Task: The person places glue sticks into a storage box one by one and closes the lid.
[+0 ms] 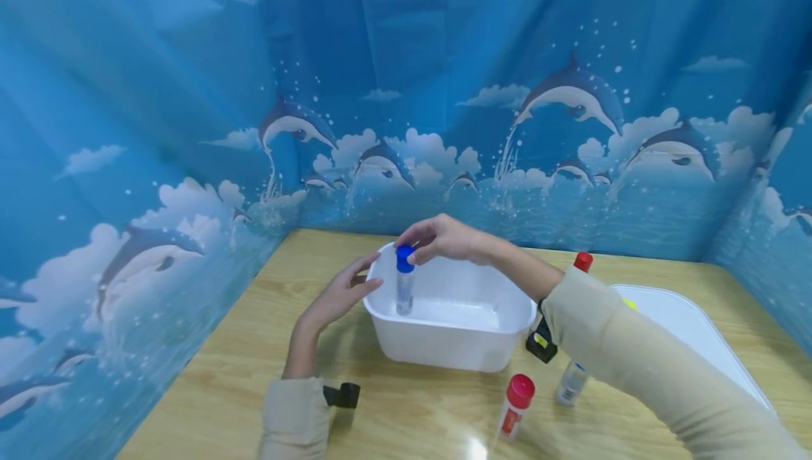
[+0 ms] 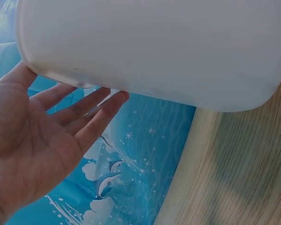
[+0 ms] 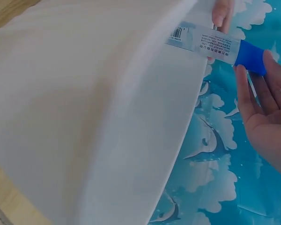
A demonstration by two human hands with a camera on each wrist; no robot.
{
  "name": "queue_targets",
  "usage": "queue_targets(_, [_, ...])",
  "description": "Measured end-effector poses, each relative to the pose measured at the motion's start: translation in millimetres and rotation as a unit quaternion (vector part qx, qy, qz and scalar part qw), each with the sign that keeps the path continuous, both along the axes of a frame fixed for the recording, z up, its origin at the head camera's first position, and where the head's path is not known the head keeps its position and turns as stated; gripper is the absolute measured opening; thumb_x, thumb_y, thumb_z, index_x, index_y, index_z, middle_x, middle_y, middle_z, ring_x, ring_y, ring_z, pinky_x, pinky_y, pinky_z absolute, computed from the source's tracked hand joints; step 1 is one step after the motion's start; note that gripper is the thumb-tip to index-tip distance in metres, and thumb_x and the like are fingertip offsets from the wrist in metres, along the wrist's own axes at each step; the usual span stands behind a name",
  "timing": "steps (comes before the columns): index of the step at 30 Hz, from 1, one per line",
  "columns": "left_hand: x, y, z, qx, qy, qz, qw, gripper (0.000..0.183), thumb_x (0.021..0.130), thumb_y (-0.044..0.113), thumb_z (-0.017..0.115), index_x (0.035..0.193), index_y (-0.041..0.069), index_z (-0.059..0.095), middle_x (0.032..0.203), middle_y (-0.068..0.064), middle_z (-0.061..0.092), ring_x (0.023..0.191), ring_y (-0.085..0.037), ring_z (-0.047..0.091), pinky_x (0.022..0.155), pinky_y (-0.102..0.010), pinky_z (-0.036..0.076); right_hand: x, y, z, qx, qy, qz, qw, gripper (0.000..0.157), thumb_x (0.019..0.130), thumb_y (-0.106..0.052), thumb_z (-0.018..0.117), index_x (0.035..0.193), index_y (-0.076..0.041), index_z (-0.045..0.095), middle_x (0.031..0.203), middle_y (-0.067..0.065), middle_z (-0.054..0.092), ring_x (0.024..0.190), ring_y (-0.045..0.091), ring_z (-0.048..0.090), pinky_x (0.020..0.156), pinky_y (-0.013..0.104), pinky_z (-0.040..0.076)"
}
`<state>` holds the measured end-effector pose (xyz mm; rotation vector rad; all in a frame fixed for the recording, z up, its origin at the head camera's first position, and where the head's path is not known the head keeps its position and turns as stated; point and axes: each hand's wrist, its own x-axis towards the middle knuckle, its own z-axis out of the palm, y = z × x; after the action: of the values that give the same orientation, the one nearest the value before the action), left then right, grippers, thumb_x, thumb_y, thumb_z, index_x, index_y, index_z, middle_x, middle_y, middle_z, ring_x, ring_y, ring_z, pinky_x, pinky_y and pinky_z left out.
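Note:
My right hand pinches a clear labelled tube by its blue cap, thumb on one side and fingers on the other. The tube hangs upright inside the left end of a white plastic bin. In the right wrist view the label and barcode of the tube show beside the bin wall. At the left rim, my left hand rests with fairly straight, spread fingers. Fingertips of the left hand meet the rim in the left wrist view.
A red-capped tube stands in front of the bin, with a clear tube to its right. Behind my right forearm is another red cap. A white tray lies at the right, partly covered by my sleeve. A dolphin-printed curtain surrounds the table.

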<state>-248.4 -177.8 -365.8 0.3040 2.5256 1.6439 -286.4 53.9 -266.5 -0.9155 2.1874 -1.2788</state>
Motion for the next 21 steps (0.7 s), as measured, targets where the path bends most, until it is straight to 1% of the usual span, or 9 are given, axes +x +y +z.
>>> queue_targets(4, [-0.3, 0, 0.1, 0.000, 0.000, 0.001, 1.0000, 0.060, 0.089, 0.045, 0.056, 0.141, 0.026, 0.035, 0.144, -0.005, 0.033, 0.123, -0.029, 0.040, 0.096, -0.053, 0.036, -2.5, -2, -8.8, 0.003, -0.012, 0.013, 1.000, 0.033, 0.087, -0.005, 0.062, 0.120, -0.005, 0.059, 0.112, 0.010, 0.061, 0.102, 0.020, 0.058, 0.087, 0.039, 0.047])
queue_targets(7, [-1.8, 0, -0.9, 0.002, 0.006, -0.007, 1.0000, 0.059, 0.089, 0.044, 0.056, 0.142, 0.026, 0.035, 0.143, -0.005, 0.034, 0.122, -0.028, 0.041, 0.095, -0.051, 0.037, -2.9, -4, -15.0, 0.005, -0.023, 0.021, 1.000, 0.033, 0.087, -0.005, 0.062, 0.120, -0.005, 0.059, 0.111, 0.009, 0.061, 0.101, 0.020, 0.058, 0.087, 0.038, 0.048])
queue_targets(11, [-2.8, -2, -1.9, 0.004, 0.019, -0.021, 0.9996, 0.055, 0.093, 0.040, 0.052, 0.142, 0.022, 0.034, 0.143, -0.009, 0.034, 0.122, -0.030, 0.042, 0.096, -0.050, 0.037, -2.7, -6, -22.2, 0.009, -0.036, 0.032, 0.999, 0.033, 0.087, -0.004, 0.062, 0.119, -0.003, 0.059, 0.111, 0.011, 0.062, 0.102, 0.021, 0.058, 0.086, 0.037, 0.048])
queue_targets(14, [-3.8, -3, -2.8, 0.006, 0.029, -0.029, 0.9991, 0.053, 0.095, 0.037, 0.050, 0.142, 0.019, 0.034, 0.143, -0.012, 0.033, 0.121, -0.033, 0.041, 0.096, -0.051, 0.037, -2.7, -8, -27.3, 0.018, -0.039, 0.037, 0.998, 0.032, 0.086, -0.004, 0.063, 0.118, -0.004, 0.061, 0.110, 0.009, 0.062, 0.102, 0.020, 0.057, 0.086, 0.036, 0.048])
queue_targets(21, [-5.0, -5, -4.2, 0.010, 0.032, -0.032, 0.9990, 0.052, 0.095, 0.034, 0.050, 0.142, 0.018, 0.035, 0.142, -0.013, 0.034, 0.120, -0.033, 0.044, 0.096, -0.048, 0.038, 0.3, -15, -39.0, 0.029, -0.044, 0.049, 0.997, 0.029, 0.086, -0.002, 0.063, 0.115, -0.004, 0.063, 0.106, 0.006, 0.064, 0.101, 0.020, 0.057, 0.085, 0.031, 0.048])
